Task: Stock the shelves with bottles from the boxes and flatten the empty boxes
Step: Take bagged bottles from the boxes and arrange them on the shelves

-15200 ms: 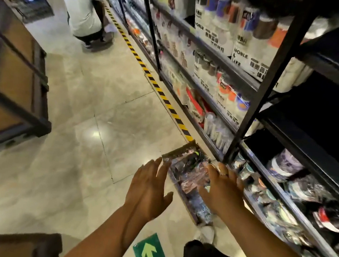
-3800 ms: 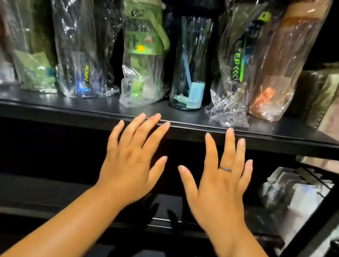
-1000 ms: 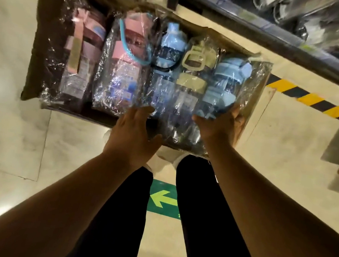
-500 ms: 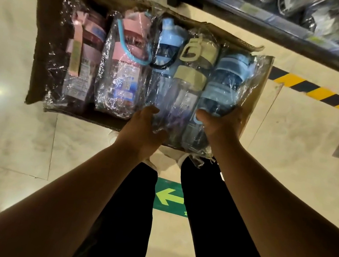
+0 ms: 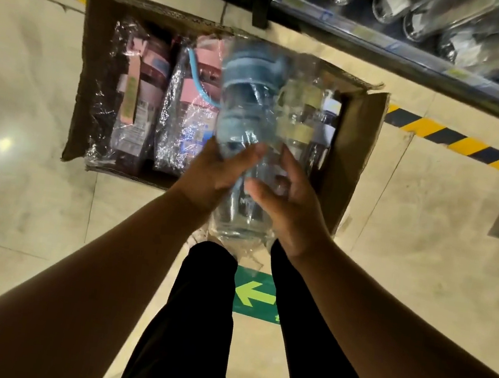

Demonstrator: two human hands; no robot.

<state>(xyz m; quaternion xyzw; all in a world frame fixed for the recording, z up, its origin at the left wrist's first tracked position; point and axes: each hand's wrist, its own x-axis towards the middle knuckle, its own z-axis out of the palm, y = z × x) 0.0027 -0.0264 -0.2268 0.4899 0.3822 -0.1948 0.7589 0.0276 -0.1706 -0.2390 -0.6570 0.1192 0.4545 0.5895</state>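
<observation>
The fingers (image 5: 248,153) of the left hand (image 5: 212,174) are wrapped round the left side of a blue-lidded bottle (image 5: 244,118) in clear plastic wrap, thumb across its front; the fingers (image 5: 289,165) of the right hand (image 5: 290,207) curl round its right side, thumb pressing the lower body. Both hands clasp the same bottle, which is held above the cardboard box (image 5: 356,139) with its lid pointing away from the person and its base toward the black trousers (image 5: 194,308). The bottle is blurred, so its label cannot be read.

Beneath it the box sits on the tiled floor (image 5: 19,190), open at the top, its far edge close to the foot of the shelf (image 5: 417,61). Inside, toward the box's left wall, lie two wrapped bottles side by side: a pink-strapped bottle (image 5: 142,92) and, just right of it, a pink bottle with a blue loop (image 5: 195,96). Toward the right wall a bottle with a beige lid (image 5: 299,113) lies partly hidden behind the lifted one, with a dark bottle (image 5: 326,126) beside it against the box's right side.

A yellow-and-black hazard stripe (image 5: 457,143) runs along the floor at the shelf's base. On the bottom shelf, at the upper right, clear glassware (image 5: 423,18) lies in a row. A green arrow sticker (image 5: 256,297) shows on the floor between the person's legs.
</observation>
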